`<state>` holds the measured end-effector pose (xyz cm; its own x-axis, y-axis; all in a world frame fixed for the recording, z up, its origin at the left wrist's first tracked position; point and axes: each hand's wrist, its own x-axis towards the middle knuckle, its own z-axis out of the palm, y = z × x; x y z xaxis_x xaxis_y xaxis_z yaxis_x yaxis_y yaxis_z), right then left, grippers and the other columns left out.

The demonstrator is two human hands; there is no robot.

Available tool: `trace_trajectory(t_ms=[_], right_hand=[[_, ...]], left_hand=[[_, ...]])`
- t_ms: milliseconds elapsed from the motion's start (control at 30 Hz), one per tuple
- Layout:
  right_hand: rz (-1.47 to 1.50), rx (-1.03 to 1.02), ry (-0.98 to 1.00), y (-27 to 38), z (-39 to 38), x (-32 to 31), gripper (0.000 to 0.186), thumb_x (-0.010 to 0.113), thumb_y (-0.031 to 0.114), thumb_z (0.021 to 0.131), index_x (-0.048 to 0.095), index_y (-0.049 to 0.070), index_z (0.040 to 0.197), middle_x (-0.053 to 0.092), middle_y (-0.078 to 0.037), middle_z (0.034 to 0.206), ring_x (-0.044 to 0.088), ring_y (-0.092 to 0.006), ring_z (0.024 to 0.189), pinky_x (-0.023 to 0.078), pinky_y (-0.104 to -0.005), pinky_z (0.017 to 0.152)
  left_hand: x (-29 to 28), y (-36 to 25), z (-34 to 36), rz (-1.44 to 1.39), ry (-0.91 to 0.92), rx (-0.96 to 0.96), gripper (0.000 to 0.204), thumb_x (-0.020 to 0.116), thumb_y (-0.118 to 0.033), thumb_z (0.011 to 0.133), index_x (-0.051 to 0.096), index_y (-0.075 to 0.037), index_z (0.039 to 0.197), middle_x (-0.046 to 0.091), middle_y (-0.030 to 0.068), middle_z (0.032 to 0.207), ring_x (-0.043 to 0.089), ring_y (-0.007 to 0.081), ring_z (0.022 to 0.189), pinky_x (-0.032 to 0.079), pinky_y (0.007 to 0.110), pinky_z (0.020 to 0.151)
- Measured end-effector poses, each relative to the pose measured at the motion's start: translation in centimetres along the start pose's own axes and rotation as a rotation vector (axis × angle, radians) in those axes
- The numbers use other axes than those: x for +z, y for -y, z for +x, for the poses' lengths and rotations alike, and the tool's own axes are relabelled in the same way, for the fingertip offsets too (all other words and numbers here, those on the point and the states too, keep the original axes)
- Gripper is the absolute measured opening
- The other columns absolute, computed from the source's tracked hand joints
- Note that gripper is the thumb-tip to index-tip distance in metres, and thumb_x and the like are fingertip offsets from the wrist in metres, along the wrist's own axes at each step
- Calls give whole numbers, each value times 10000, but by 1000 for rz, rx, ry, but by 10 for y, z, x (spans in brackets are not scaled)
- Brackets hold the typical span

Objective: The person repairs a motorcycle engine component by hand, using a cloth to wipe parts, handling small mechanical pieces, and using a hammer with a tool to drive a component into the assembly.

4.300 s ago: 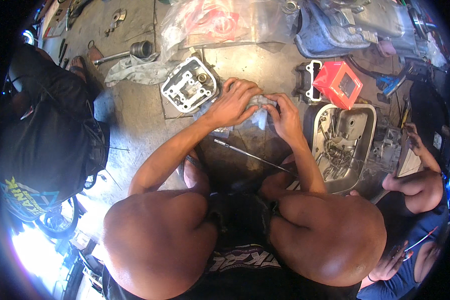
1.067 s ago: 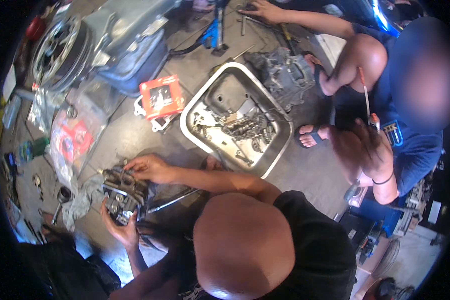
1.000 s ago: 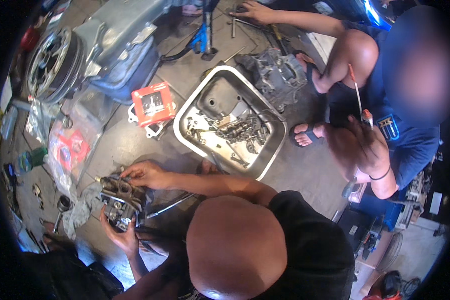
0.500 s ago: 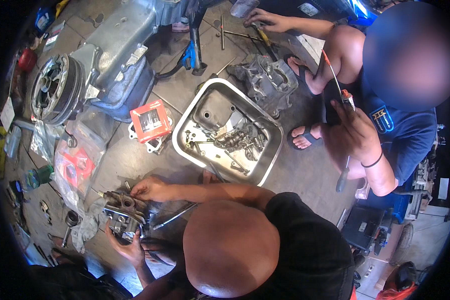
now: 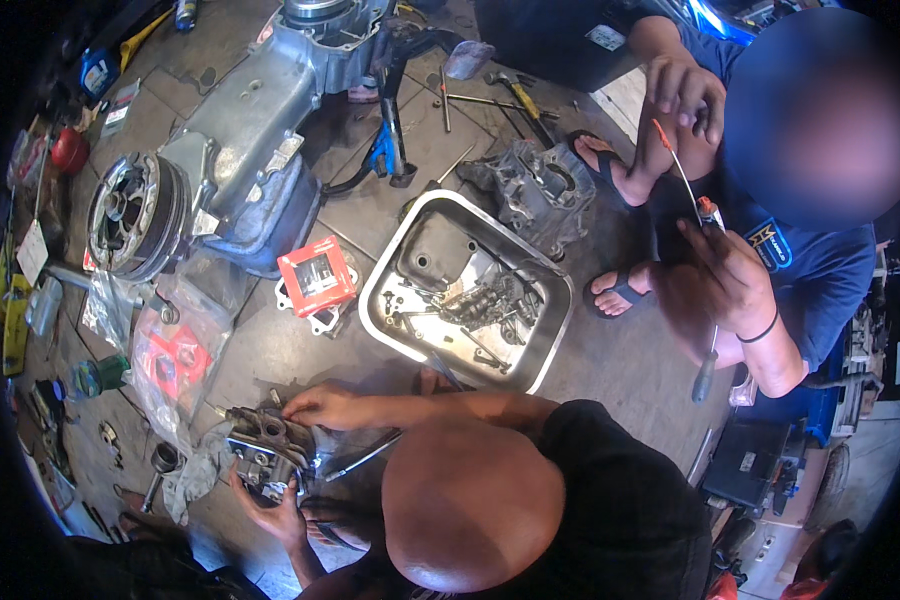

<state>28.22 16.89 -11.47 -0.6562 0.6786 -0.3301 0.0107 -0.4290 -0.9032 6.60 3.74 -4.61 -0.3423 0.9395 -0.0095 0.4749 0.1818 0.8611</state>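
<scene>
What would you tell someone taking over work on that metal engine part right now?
Left hand: cups the engine part from below.
Right hand: fingertips on its top edge; grip unclear.
The part is held low over the floor beside a grey rag.
Done: small loose parts lie in the steel tray.
Left: the part is in hand, not set down.

Cylinder head (image 5: 265, 452): cast metal, dull grey, rough, greasy. Rag (image 5: 198, 472): grey cloth, soiled, matt. Tray (image 5: 548, 340): sheet metal, smooth, semi-glossy rim. Engine casing (image 5: 250, 170): cast aluminium, matt silver, grainy. Box (image 5: 316, 276): red cardboard, slightly glossy. Bags (image 5: 170, 350): clear plastic, shiny, creased. Floor (image 5: 620, 370): concrete, rough, stained.
</scene>
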Motion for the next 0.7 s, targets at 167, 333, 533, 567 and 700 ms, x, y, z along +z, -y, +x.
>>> trace_trajectory(t_ms=[167, 333, 533, 567, 700], right_hand=[[-41, 20, -5, 0, 5, -1, 338, 599, 181, 968, 662, 37, 1267, 729, -87, 1109, 655, -182, 996, 507, -327, 896], [-115, 108, 152, 12, -7, 1, 349, 602, 165, 933, 662, 47, 1257, 722, -60, 1049, 625, -143, 934, 515, -326, 844], [7, 66, 112, -3, -4, -5, 370, 625, 166, 925, 667, 70, 1279, 719, -30, 1071, 605, -118, 952, 501, -320, 853], [2, 107, 159, 8, 2, 1, 374, 627, 166, 925, 665, 67, 1283, 717, -32, 1079, 605, -122, 962, 498, -320, 861], [22, 255, 213, 38, -6, 0, 385, 632, 167, 926, 654, 34, 1287, 705, -54, 1131, 606, -145, 1011, 490, -324, 895]], left_hand=[[7, 2, 0, -14, 13, 20, 952, 855, -336, 762, 377, 58, 1485, 455, 228, 1483, 380, 365, 1408, 217, 526, 1208], [3, -1, 5, -53, -75, -13, 951, 851, -401, 771, 403, 62, 1470, 463, 227, 1474, 398, 355, 1390, 244, 517, 1193], [8, -12, 7, -39, -7, 19, 958, 852, -434, 769, 411, 58, 1463, 470, 226, 1448, 406, 359, 1375, 267, 518, 1176], [4, -11, 8, -48, -25, 18, 959, 853, -435, 768, 413, 58, 1463, 470, 225, 1446, 408, 358, 1372, 270, 518, 1175], [7, -21, 9, -55, 4, 57, 959, 855, -436, 766, 414, 54, 1462, 465, 224, 1449, 412, 352, 1364, 281, 519, 1167]])
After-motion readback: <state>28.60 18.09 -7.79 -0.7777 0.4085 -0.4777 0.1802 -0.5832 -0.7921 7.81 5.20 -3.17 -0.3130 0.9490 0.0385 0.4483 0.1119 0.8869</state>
